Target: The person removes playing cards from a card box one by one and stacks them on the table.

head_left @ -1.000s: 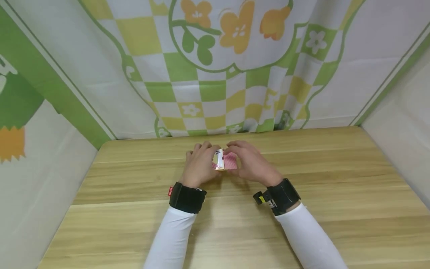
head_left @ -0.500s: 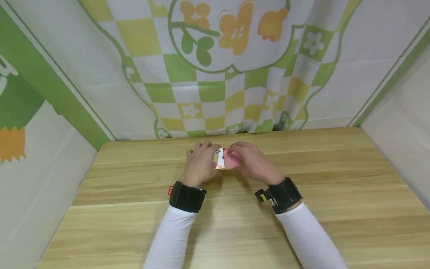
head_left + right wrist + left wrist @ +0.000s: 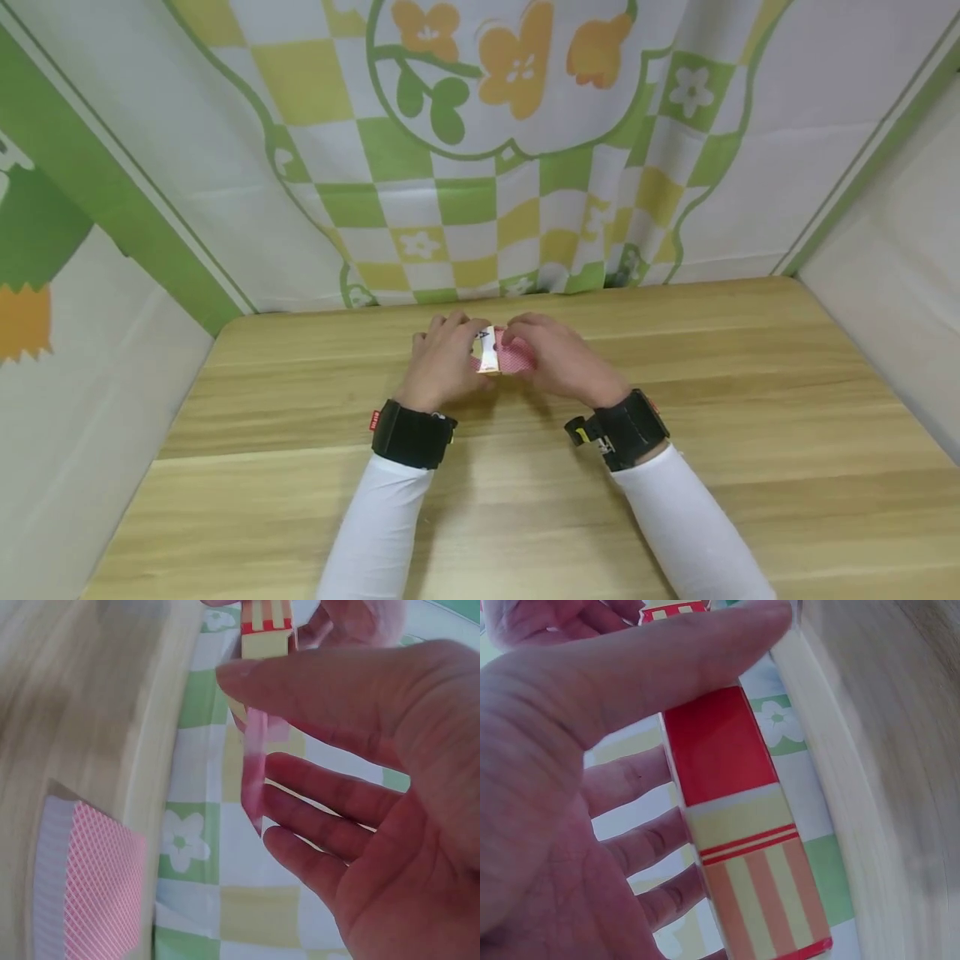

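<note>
In the head view, a playing-card box (image 3: 489, 350) with a letter A on its white face lies between the hands. My left hand (image 3: 442, 358) grips its left end. In the left wrist view, the thumb crosses the box's red and cream striped side (image 3: 727, 757), with fingers on the far face. My right hand (image 3: 562, 358) pinches the other end, beside a pink patterned surface (image 3: 516, 355). The right wrist view has a thin pink flap (image 3: 255, 772) extending from the box end, by the fingers. Part of the box is hidden by both hands.
A pink crosshatched stack (image 3: 105, 885), apparently cards, lies on the wooden table (image 3: 510, 517) in the right wrist view. Behind the table's far edge hangs a green, yellow and white checked curtain (image 3: 405, 204). Pale walls stand at both sides.
My right hand has shifted slightly at the pink end, and a little more pink shows there than one second ago. The left hand keeps its hold. The head view has tilted slightly.
</note>
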Motion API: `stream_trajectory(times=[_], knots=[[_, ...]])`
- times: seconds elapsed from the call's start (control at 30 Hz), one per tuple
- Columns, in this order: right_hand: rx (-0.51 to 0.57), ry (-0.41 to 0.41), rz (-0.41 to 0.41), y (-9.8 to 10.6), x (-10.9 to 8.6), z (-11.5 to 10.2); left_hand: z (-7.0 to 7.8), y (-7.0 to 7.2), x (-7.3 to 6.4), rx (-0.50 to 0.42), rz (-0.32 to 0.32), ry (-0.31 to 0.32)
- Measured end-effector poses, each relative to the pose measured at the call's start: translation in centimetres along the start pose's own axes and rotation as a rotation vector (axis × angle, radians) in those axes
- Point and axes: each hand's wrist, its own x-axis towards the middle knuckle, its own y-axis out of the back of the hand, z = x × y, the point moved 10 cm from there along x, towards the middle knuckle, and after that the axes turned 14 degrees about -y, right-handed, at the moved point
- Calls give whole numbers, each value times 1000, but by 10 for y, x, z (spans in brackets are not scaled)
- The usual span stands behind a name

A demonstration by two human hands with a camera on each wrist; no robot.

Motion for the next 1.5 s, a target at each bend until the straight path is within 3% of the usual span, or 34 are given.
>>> stream_trajectory(times=[0.27, 0.53, 0.7, 0.9, 1.17, 1.33, 1.5], knots=[[-8, 37, 5, 7, 2, -3, 2, 0, 4, 2, -26, -19], [-38, -27, -50, 5, -4, 7, -4, -2, -2, -12, -31, -3], [-55, -133, -73, 14, -7, 24, -17, 4, -7, -29, -21, 44], [-84, -328, -54, 24, -10, 48, -27, 12, -12, -33, 7, 79], [-130, -523, -47, 9, -13, 69, -31, 8, -20, -32, -12, 102], [-150, -601, -5, 9, -13, 80, -30, 9, -17, -40, 0, 91], [-178, -614, 30, 11, -12, 85, -29, 10, -13, -49, -13, 95]])
